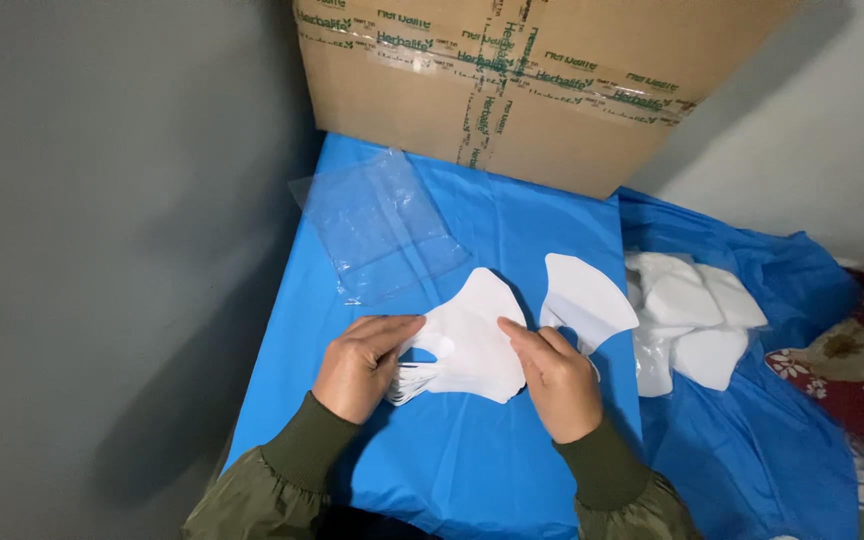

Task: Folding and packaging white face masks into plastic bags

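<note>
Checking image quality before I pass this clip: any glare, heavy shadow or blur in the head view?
Head view: sharp overall, both hands and the white stack crisp; glare on the clear bag and the box's tape; deep shadow down the left wall; the white pieces at right look slightly washed out.

Even, cool light falls from above and slightly right, leaving the grey wall on the left (102, 250) in dim shade. The glossy blue plastic sheet over the table (512, 230) shows soft sheen, and the clear plastic bag (377, 225) glints faintly. Focus is sharp centrally; edges bend slightly.
</note>
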